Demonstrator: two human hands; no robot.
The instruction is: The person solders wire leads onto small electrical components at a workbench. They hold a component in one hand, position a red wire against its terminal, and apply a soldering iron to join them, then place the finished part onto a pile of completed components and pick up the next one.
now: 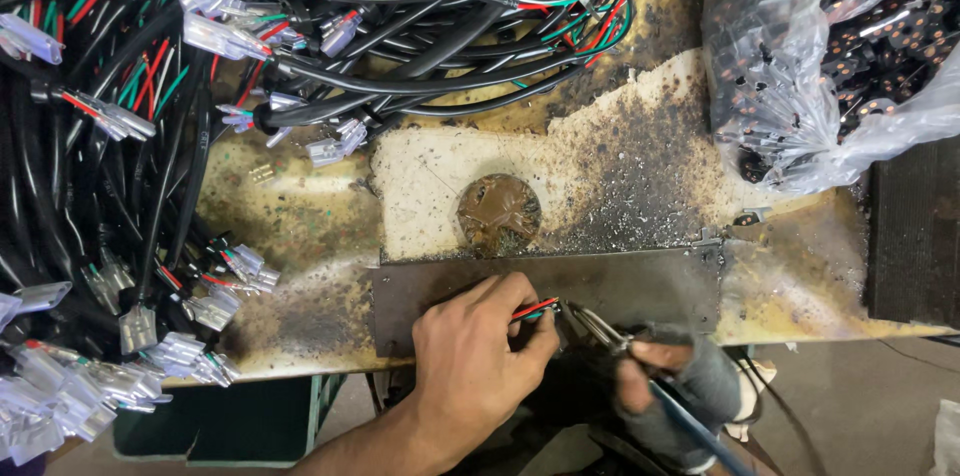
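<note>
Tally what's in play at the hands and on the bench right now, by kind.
Hands: 2, left hand pinching red and green wires, right hand in a grey wrap holding a metal tool
Metal tools: 1
Dark metal plates: 1
Clear plastic bags of small parts: 1
Heaps of black cable with clear connectors: 1
Total: 6

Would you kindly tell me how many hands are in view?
2. The bare left hand pinches red and green wires at the table's near edge; the right hand, in a grey fingerless glove, holds pliers beside it.
</note>
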